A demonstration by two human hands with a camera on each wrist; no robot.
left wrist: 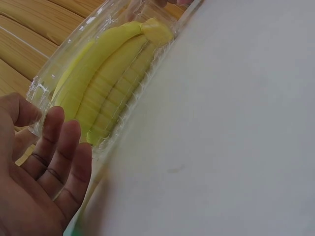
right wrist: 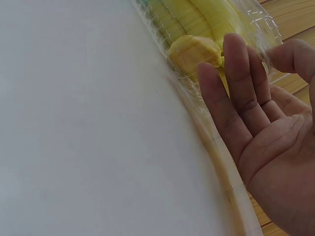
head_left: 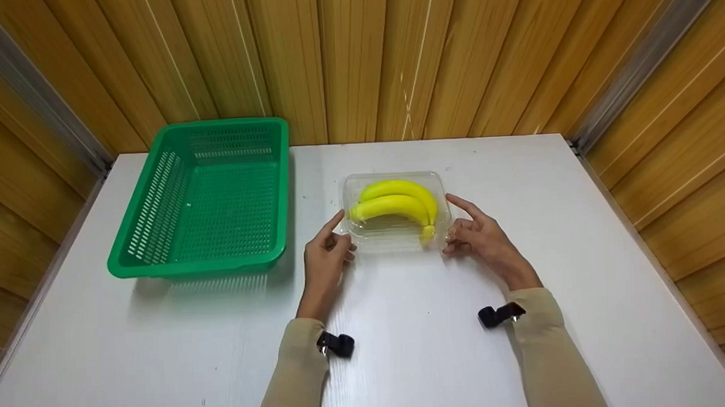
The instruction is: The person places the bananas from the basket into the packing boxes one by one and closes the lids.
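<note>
A clear plastic clamshell box [head_left: 395, 242] with yellow bananas [head_left: 393, 207] inside sits on the white table in the head view. My left hand [head_left: 328, 254] pinches its left edge, index finger extended along the side and thumb by the front corner. At the opposite side, my right hand [head_left: 480, 238] pinches the box edge in the same manner. The left wrist view shows the thumb at the plastic rim and the other fingers [left wrist: 64, 147] loosely bent beside it. From the right wrist, the banana stem end [right wrist: 195, 53] shows through the ribbed plastic wall, near the fingertips.
A green perforated basket [head_left: 283, 201] stands on the table [head_left: 405, 348] to the left of the box, with nothing in it. Wood-panelled walls [head_left: 356, 63] rise behind the table and along both sides. Each sleeve carries a small black wrist camera [head_left: 344, 345].
</note>
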